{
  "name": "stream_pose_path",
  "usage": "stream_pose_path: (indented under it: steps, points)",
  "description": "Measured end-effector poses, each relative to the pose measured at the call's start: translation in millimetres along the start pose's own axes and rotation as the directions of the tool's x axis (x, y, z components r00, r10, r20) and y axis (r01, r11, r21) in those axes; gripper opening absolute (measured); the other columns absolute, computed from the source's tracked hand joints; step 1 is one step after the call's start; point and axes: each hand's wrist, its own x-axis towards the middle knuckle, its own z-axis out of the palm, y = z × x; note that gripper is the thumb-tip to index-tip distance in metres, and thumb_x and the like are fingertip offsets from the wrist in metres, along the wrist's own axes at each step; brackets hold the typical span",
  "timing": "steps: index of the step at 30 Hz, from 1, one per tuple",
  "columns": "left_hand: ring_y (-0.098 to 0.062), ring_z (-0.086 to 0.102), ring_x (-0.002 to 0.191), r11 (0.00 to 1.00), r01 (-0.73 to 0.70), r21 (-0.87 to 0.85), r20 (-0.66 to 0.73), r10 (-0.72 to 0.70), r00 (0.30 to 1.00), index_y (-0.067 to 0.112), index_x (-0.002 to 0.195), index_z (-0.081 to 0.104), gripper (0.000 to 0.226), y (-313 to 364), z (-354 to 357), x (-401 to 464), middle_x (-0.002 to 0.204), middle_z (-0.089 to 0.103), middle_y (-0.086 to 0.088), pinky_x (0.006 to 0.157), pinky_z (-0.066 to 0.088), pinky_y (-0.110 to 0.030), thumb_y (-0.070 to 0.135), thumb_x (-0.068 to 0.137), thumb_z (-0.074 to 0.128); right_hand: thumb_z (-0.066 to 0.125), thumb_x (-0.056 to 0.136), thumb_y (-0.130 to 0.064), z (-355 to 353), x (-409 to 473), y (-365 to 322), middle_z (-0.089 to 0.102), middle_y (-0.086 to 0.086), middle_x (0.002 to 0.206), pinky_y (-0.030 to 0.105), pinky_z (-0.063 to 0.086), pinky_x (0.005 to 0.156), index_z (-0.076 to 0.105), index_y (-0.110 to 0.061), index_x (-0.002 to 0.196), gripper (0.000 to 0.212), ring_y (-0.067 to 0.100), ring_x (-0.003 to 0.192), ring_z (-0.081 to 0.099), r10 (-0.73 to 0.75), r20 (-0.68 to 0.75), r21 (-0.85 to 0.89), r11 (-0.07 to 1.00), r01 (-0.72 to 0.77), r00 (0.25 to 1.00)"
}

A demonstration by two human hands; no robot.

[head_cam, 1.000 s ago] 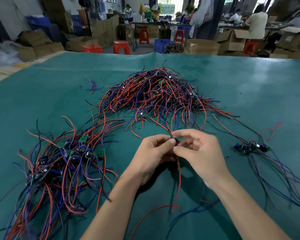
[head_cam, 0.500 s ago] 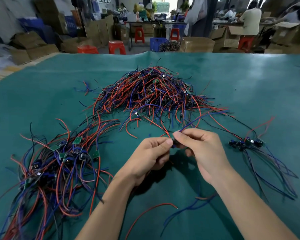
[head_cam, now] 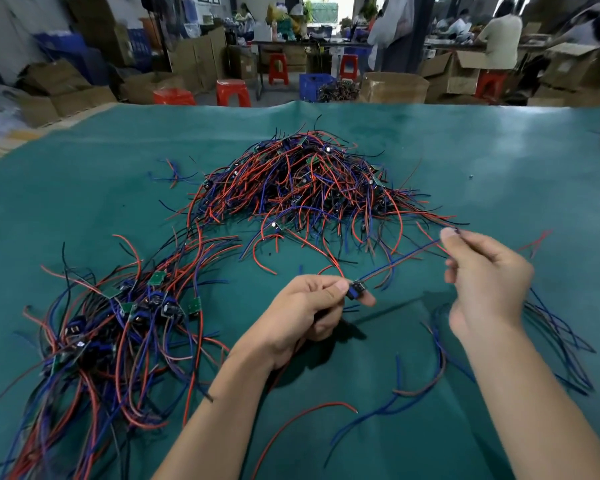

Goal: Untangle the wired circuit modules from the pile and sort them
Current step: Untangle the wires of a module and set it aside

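A tangled pile of circuit modules point(head_cam: 312, 188) with red, blue and black wires lies mid-table. A second spread of modules point(head_cam: 136, 306) lies at the left. My left hand point(head_cam: 302, 313) pinches a small dark module point(head_cam: 355, 291) above the mat. Its blue and red wires point(head_cam: 406, 258) stretch taut up and right to my right hand point(head_cam: 482, 282), which pinches them between thumb and fingers. More wires from the module trail down under my left hand.
A green mat point(head_cam: 499, 168) covers the table. A smaller group of wires point(head_cam: 561, 341) lies behind my right arm at the right. Loose red and blue wire ends point(head_cam: 371, 410) lie near the front. Cardboard boxes, red stools and people fill the background.
My hands, close together around the module before, have parted. My right hand has slid up and right along the wires, pulling them straight; my left hand still holds the module.
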Motion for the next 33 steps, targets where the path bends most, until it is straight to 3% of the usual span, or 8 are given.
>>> stream_pose_path:
  steps: [5, 9, 12, 15, 18, 23, 27, 33]
  points:
    - [-0.006, 0.019, 0.034, 0.996, -0.055, -0.077, -0.111, 0.046, 0.993, 0.000, 0.106, 0.067, 0.035, 0.0, -2.1, 1.7, 0.049, 0.049, -0.006, 0.040, 0.013, -0.021, 0.018, 0.107, 0.037, 0.069, 0.094, -0.015, -12.2, 12.7, -4.3, 0.056, -0.003, 0.066, 0.023, 0.031, 0.041, 0.063, -0.020, 0.075, 0.021, 0.006, 0.041, 0.041, 0.053, -0.191, 0.015, 0.999, -0.051, 0.980]
    - [-0.007, 0.025, 0.035, 0.996, -0.078, -0.045, -0.095, 0.073, 0.993, 0.001, 0.110, 0.063, 0.034, -0.8, 1.3, 2.0, 0.063, 0.064, -0.011, 0.040, 0.015, -0.021, 0.019, 0.107, 0.035, 0.075, 0.089, -0.022, 7.9, -16.0, 5.7, 0.068, -0.001, 0.066, 0.023, 0.032, 0.042, 0.074, -0.015, 0.072, 0.018, 0.005, 0.049, 0.050, 0.078, 0.280, -0.226, 0.974, -0.013, 0.957]
    - [-0.008, 0.028, 0.037, 0.996, -0.090, 0.001, -0.074, 0.090, 0.993, 0.007, 0.111, 0.063, 0.031, 0.1, 2.3, 0.5, 0.067, 0.068, -0.010, 0.040, 0.018, -0.020, 0.022, 0.107, 0.037, 0.076, 0.083, -0.042, 19.0, -44.1, 14.9, 0.069, -0.003, 0.067, 0.012, 0.033, 0.044, 0.080, -0.018, 0.084, 0.024, 0.004, 0.057, 0.053, 0.118, 0.658, -0.257, 0.964, 0.075, 0.744]
    - [-0.009, 0.033, 0.036, 0.995, -0.080, 0.056, -0.058, 0.083, 0.995, 0.015, 0.103, 0.067, 0.028, 1.1, 4.1, -0.4, 0.072, 0.072, -0.011, 0.038, 0.021, -0.018, 0.026, 0.105, 0.041, 0.078, 0.087, -0.032, 19.9, -49.2, 16.7, 0.063, -0.004, 0.062, 0.011, 0.033, 0.049, 0.079, -0.018, 0.086, 0.014, 0.005, 0.055, 0.047, 0.032, 0.738, -0.179, 0.972, 0.150, 0.674]
    - [-0.009, 0.040, 0.034, 0.994, -0.051, 0.092, -0.056, 0.057, 0.997, 0.011, 0.091, 0.064, 0.030, 1.3, 5.2, -0.3, 0.072, 0.073, -0.010, 0.037, 0.024, -0.017, 0.026, 0.106, 0.042, 0.079, 0.085, -0.022, 17.6, -41.5, 14.9, 0.067, -0.010, 0.065, 0.008, 0.036, 0.049, 0.078, -0.020, 0.079, 0.007, -0.001, 0.057, 0.052, -0.047, 0.667, -0.101, 0.983, 0.153, 0.744]
    - [-0.008, 0.036, 0.033, 0.987, -0.037, 0.157, -0.029, 0.042, 0.999, 0.011, 0.086, 0.063, 0.030, 2.6, 5.1, -0.6, 0.061, 0.068, -0.007, 0.036, 0.021, -0.018, 0.022, 0.106, 0.044, 0.078, 0.081, -0.037, 14.6, -30.7, 12.0, 0.057, -0.014, 0.058, 0.015, 0.034, 0.051, 0.078, -0.024, 0.080, 0.013, 0.002, 0.052, 0.039, -0.143, 0.526, -0.126, 0.962, 0.243, 0.838]
    - [-0.008, 0.033, 0.034, 0.973, -0.033, 0.229, 0.017, 0.030, 0.999, 0.016, 0.081, 0.064, 0.032, 2.6, 6.9, -1.3, 0.059, 0.067, -0.004, 0.037, 0.024, -0.017, 0.022, 0.106, 0.045, 0.078, 0.079, -0.039, 4.6, -14.2, 4.3, 0.051, 0.003, 0.068, 0.040, 0.029, 0.058, 0.069, -0.009, 0.081, 0.032, 0.019, 0.066, 0.039, -0.195, 0.268, -0.117, 0.965, 0.233, 0.943]
    - [-0.010, 0.048, 0.044, 0.976, 0.011, 0.217, -0.042, -0.002, 0.999, 0.008, 0.094, 0.063, 0.022, 4.4, 9.1, -2.4, 0.069, 0.070, -0.006, 0.043, 0.035, -0.017, 0.009, 0.103, 0.043, 0.071, 0.087, -0.042, -9.7, -3.8, -44.6, 0.053, -0.001, 0.068, 0.039, 0.036, 0.059, 0.063, -0.026, 0.074, 0.022, 0.011, 0.054, 0.044, -0.272, -0.155, -0.053, 0.962, 0.267, 0.950]
